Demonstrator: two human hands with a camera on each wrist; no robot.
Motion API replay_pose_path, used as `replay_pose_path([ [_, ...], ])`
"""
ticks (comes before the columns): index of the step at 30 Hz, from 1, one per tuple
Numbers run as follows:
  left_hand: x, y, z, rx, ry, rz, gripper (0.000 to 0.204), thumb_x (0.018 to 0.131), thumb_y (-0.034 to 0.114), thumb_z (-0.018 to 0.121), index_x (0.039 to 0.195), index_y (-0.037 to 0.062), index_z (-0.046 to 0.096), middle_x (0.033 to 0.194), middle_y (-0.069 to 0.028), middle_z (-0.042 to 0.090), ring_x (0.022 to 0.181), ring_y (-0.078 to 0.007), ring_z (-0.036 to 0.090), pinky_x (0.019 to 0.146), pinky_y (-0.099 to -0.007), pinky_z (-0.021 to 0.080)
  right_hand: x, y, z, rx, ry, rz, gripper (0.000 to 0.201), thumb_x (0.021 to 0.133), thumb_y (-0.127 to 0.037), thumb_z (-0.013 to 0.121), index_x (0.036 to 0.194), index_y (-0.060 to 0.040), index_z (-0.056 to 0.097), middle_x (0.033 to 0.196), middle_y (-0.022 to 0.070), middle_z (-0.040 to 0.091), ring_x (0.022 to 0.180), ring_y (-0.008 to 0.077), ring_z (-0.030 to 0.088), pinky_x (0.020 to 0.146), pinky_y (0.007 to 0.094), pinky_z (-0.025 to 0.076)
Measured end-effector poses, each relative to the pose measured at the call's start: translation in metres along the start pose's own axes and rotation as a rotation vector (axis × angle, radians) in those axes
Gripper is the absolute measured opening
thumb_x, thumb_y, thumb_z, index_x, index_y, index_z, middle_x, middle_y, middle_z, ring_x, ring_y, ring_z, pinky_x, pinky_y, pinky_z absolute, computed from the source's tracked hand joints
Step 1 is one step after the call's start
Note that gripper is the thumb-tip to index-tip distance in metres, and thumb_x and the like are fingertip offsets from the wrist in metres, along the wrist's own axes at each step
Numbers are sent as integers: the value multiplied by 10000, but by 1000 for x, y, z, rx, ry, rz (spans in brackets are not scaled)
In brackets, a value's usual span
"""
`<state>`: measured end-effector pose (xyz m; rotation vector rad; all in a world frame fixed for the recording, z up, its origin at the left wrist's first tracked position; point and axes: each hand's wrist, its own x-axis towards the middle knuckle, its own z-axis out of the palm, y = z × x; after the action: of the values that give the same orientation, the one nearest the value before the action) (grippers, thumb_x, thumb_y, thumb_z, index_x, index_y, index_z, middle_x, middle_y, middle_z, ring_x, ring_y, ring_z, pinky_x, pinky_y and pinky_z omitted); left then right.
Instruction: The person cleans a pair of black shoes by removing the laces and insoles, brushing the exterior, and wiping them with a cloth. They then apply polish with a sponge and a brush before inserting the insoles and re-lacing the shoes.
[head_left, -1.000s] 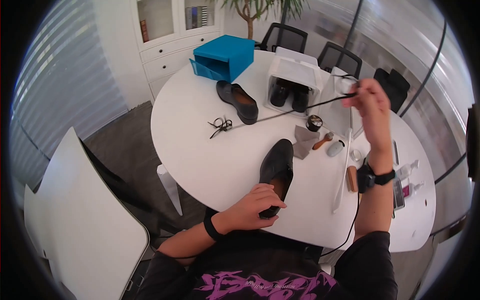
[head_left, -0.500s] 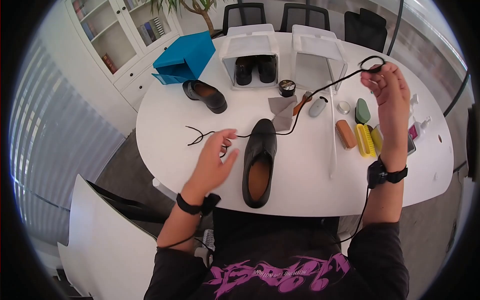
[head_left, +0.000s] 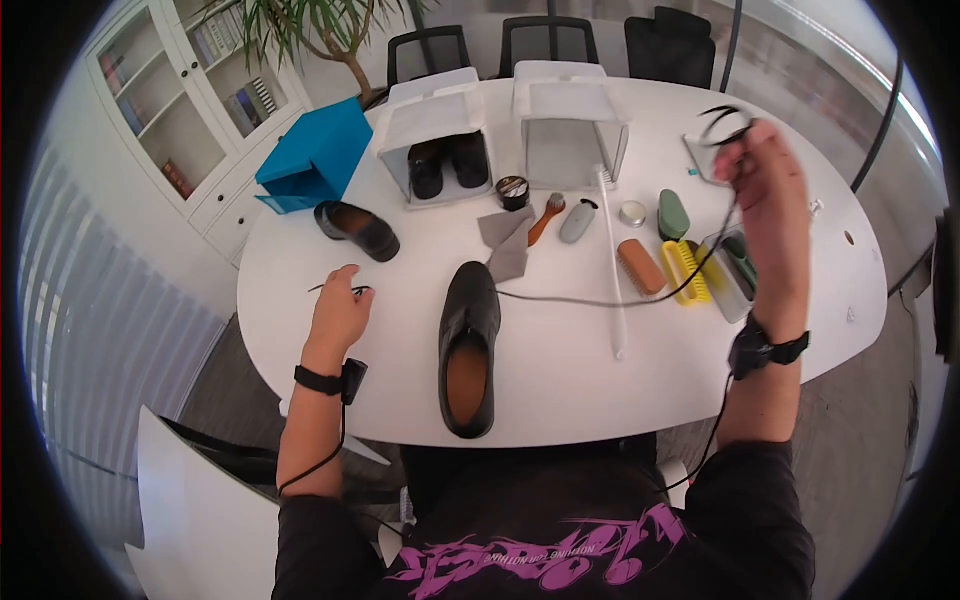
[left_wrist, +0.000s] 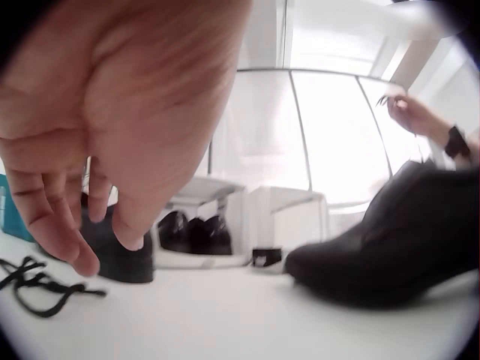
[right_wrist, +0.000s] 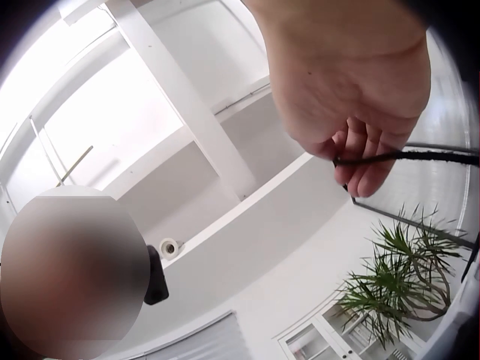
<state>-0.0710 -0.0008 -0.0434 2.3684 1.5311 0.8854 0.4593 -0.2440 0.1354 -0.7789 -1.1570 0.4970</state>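
My right hand [head_left: 768, 190] is raised over the right side of the table and pinches a black shoelace [head_left: 600, 302], a loop of it standing above the fingers. From there the lace hangs down and runs left across the table to the side of a black leather shoe [head_left: 478, 312], whose toe points away from me. My left hand [head_left: 338, 315] hovers left of this shoe, fingers loosely bent. Just past its fingertips, a tangle of black lace [left_wrist: 46, 291] lies on the tabletop. The other black shoe [head_left: 362, 232] sits farther back, beyond the left hand.
At the back stand a blue box [head_left: 318, 150], a white box [head_left: 435, 108] with black shoes inside and another white box [head_left: 572, 105]. A grey cloth [head_left: 508, 250], a polish tin [head_left: 513, 194], a brown brush [head_left: 640, 268] and a yellow brush [head_left: 686, 272] lie toward the right.
My left hand has left the near shoe and moved left to the lace tangle. The right hand stays raised with the lace, which now sags onto the table. The head view has shifted right.
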Motion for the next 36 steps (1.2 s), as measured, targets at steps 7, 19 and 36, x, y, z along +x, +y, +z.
replay_pose_path([
  [7,-4,173,-37,-654,-361,388,492,1078,41,771,1552,25,637,1385,-139,788,1065,-163,761,945,-307,605,-29,60,86,33,-306,256,53,1178,-60,655,1213,-22,666,1035,75,771,857,115,745,757,269,601],
  [19,31,176,-5,-655,-413,459,145,1099,136,785,1150,2,810,1097,-65,779,1023,-171,711,947,-321,556,-73,118,120,-148,-374,382,104,1124,-42,759,1217,-17,719,988,-16,717,831,25,623,728,199,482],
  [36,-6,153,26,-709,-258,452,127,981,27,880,1106,52,876,960,-55,771,829,-170,721,732,-275,557,-121,162,170,-178,-370,312,485,1052,-10,812,1503,0,635,1242,154,791,1056,215,771,953,329,608],
])
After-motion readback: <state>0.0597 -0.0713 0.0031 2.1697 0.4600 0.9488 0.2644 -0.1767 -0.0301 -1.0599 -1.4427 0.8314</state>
